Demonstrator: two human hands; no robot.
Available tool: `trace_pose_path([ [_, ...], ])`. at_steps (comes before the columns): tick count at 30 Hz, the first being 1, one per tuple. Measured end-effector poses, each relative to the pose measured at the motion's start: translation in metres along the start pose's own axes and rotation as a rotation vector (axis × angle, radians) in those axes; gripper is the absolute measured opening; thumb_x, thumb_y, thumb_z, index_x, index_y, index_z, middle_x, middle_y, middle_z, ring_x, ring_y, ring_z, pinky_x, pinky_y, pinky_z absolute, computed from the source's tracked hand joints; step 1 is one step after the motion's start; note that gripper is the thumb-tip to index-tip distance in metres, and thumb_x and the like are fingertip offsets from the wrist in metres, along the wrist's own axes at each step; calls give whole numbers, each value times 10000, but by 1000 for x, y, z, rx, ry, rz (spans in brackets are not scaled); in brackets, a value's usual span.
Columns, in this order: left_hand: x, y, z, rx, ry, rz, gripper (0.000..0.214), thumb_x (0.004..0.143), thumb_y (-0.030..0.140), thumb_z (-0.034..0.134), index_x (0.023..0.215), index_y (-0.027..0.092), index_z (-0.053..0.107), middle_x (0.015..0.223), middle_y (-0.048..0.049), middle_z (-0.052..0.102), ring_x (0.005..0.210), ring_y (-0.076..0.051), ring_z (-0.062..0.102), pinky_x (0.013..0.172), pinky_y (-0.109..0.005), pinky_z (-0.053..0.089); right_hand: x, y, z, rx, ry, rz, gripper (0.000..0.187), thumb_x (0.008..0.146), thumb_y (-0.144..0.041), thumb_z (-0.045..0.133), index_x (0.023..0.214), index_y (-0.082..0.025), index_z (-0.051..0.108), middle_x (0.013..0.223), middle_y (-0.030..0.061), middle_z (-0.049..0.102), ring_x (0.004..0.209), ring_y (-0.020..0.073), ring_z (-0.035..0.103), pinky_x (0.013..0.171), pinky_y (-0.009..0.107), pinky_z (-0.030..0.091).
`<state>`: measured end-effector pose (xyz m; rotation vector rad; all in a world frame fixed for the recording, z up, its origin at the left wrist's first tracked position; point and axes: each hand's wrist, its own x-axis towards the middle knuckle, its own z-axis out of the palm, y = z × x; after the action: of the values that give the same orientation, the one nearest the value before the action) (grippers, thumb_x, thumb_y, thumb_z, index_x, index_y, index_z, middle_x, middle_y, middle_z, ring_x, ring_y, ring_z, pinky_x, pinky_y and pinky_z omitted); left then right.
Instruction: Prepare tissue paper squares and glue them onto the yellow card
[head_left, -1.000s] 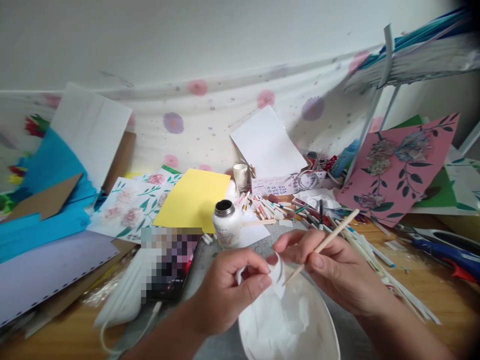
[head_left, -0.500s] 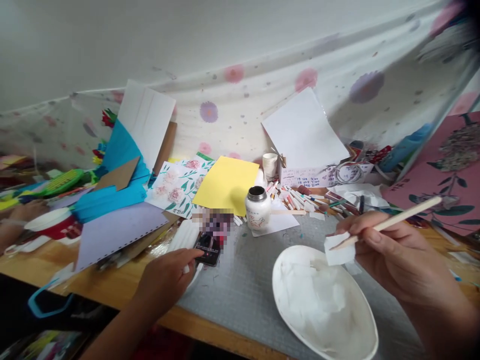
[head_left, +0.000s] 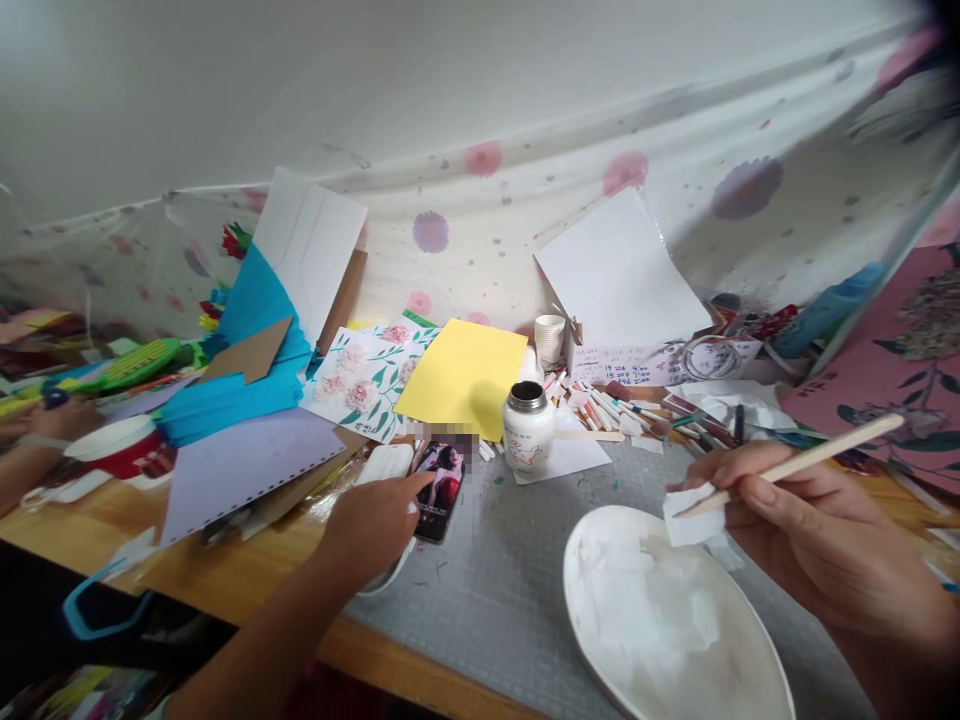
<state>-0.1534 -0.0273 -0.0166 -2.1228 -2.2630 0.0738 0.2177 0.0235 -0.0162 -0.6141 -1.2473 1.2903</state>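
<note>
My left hand [head_left: 375,528] reaches over a phone [head_left: 441,492], its index finger stretched out onto the screen and the other fingers curled. Behind that hand, a white case [head_left: 386,462] lies beside the phone. In my right hand [head_left: 814,525] a wooden craft stick [head_left: 832,457] and a small piece of white paper [head_left: 694,515] are held together, the stick's tip lying against the paper. Just below them rests an oval white plate [head_left: 581,560] with a whitish coating smeared across it.
A white bottle without a lid [head_left: 529,435] stands on the grey mat [head_left: 502,600], markers [head_left: 600,405] piled behind it. Yellow paper [head_left: 465,375] and a flower painting [head_left: 364,380] lie further back. At far left, another person's hand [head_left: 64,420] is near a red-and-white tub [head_left: 124,450].
My left index finger has moved up the phone screen, and the picture on the screen shows differently. The whole view has shifted slightly; my right hand keeps its hold.
</note>
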Motion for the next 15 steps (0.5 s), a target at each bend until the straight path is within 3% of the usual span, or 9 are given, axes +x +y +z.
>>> trace_pose_path([
  [8,46,7,-14,45,2,21,509,851,152,483,1320,276,637,1240,-98,724,1103,-298,677,900,-395,513,3,-4,3,-51,-3,-35,153,728,-387,830,724,-237,803,716,92,761,655,205,743,603,223,616],
  [12,54,7,-13,40,-13,74,422,834,165,501,1175,256,733,1147,-115,760,1055,-324,696,880,-428,524,2,-8,5,-47,-5,-38,125,744,-363,814,708,-244,798,706,91,749,670,221,745,610,252,623],
  [15,57,4,-12,11,0,88,446,841,162,480,1215,229,713,1200,-129,741,1098,-343,683,898,-456,521,1,-8,3,-38,2,-50,103,735,-352,823,715,-254,797,697,80,741,671,224,750,608,256,625],
])
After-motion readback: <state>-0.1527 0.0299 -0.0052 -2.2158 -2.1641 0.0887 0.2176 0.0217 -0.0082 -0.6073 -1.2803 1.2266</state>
